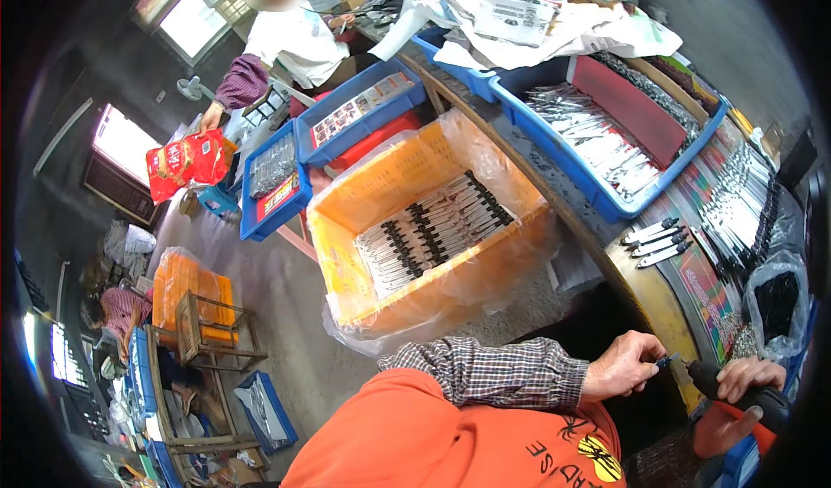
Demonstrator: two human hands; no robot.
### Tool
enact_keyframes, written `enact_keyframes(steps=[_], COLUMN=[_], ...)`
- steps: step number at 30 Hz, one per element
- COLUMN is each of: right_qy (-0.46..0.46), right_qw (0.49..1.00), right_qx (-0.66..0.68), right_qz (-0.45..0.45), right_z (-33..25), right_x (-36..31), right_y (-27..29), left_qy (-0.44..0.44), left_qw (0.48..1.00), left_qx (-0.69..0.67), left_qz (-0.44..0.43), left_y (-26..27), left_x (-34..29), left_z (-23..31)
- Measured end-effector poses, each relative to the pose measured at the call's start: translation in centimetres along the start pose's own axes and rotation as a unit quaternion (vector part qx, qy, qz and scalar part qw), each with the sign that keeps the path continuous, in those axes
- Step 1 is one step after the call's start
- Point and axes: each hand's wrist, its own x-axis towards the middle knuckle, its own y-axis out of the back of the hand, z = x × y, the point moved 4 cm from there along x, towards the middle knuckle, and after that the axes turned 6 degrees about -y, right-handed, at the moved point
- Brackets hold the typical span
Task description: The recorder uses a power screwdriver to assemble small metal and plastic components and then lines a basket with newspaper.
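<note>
Near the table's front edge at the lower right, my left hand (625, 367) pinches a small dark piece (665, 361), like the end of a pen. Across from it, my right hand (746, 382) is wrapped around a black-and-orange power screwdriver (767, 404). The nose of this tool points at the small piece, with a narrow gap between them. Beyond my hands, several white pens with black ends (655, 244) lie on the tabletop. More slim pen parts (740, 198) are heaped farther back, beside a clear plastic bag (779, 293) holding black pieces.
A plastic-lined yellow crate (381, 315) with rows of pens stands left of the table (645, 302). A large blue bin (597, 195) of pens sits on the table. Smaller blue trays (299, 201) are behind the crate. One co-worker (299, 42) holds a red bag (186, 166); another sits far left.
</note>
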Motion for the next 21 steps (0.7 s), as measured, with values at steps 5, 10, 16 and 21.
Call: enact_keyframes(steps=[5, 10, 16, 21], right_qy=[-0.002, 0.046, 0.014, 0.009], right_qw=[0.997, 0.997, 0.997, 0.995], right_qx=[-0.057, -0.041, 0.022, 0.048], right_qz=[0.048, 0.053, 0.079, 0.092], right_z=[-0.7, 0.1, -0.6, -0.7], right_x=[-0.2, 0.5, 0.8, 0.5], right_y=[1.2, 1.1, 1.7, 2.4], left_qy=[-0.086, -0.268, -0.367, -0.416], left_qw=[0.995, 0.926, 0.822, 0.718], left_qx=[0.032, 0.263, 0.429, 0.552], left_qz=[-0.026, 0.036, 0.077, 0.085], left_y=[0.6, 3.1, 3.9, 4.0], left_x=[0.6, 1.8, 3.4, 5.5], left_z=[2.7, 5.5, 8.3, 8.8])
